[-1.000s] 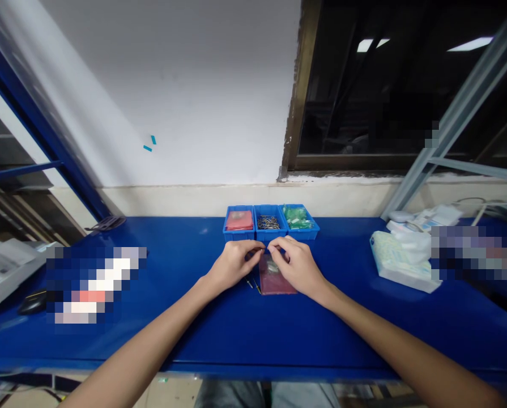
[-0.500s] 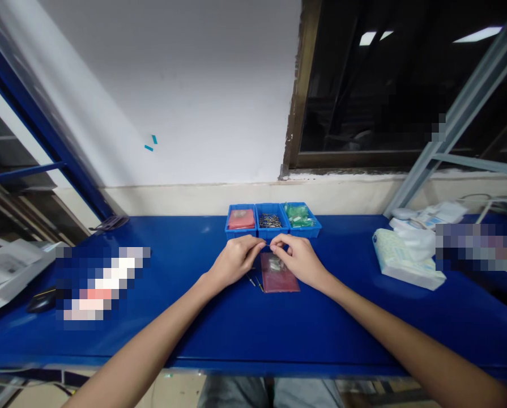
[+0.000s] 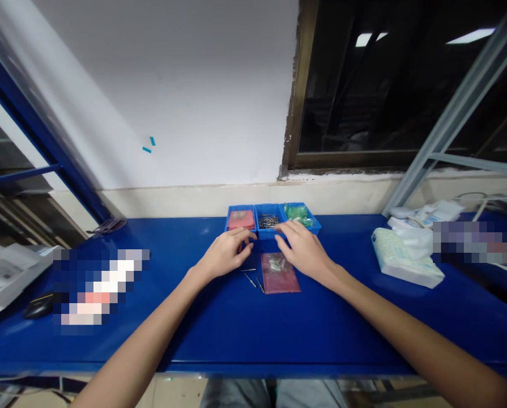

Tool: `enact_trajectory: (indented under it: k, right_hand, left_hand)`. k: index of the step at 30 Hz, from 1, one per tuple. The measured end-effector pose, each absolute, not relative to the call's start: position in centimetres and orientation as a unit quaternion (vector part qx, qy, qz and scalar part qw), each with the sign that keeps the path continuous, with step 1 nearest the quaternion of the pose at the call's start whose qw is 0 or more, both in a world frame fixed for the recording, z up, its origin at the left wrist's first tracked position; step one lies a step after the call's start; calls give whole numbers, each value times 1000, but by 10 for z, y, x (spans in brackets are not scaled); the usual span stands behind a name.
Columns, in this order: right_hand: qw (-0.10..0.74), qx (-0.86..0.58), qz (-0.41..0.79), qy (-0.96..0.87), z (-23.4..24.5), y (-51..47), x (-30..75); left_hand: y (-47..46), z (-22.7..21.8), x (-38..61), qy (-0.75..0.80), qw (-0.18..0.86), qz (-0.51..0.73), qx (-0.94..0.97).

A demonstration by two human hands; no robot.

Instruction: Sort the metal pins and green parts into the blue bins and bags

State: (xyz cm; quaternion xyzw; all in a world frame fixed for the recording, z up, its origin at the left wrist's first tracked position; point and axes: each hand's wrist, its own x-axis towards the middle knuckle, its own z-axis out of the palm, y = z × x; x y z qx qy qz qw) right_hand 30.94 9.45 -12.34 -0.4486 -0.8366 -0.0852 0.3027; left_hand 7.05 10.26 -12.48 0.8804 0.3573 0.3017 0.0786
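Observation:
My left hand hovers over the blue table with thumb and fingers apart and nothing visible in them. Just in front of it is the left blue bin, which holds red plastic bags. Several thin metal pin-like pieces lie on the table to the right of that hand. My right hand is open, its fingers toward the middle bin of similar metal pieces. Below it lies a flat red plastic bag with small pale contents near its top, too blurred to name.
Green plastic packets fill the right bin. A tissue pack lies at the right, near a grey metal frame. On the left are a black mouse and a white box. A wall rises behind the table.
My hands have moved apart from where their fingertips met above the red bag. Both have loosened from a pinch. A thin metal piece near my left hand now shows fully.

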Motion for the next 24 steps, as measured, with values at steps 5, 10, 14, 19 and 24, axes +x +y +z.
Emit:
enact_trajectory:
  k: [5,10,14,19,24]
  right_hand:
    - [253,-404,13,-879,-143,67,307]
    - [231,-378,20,-896,-146,65,300]
    - [222,-372,3,-901,-145,66,303]
    - [224,-379,19,-898,-145,70,307]
    - [246,-388,59,-886,-148,71,306]
  left_hand:
    - [108,-123,62,380,256,171,872]
    - [110,-129,63,373,279,122,876]
    - [109,-133,65,360,269,122,885]
    - [107,-134,70,359,250,170,883]
    - [103,-132,78,353,260,288,852]
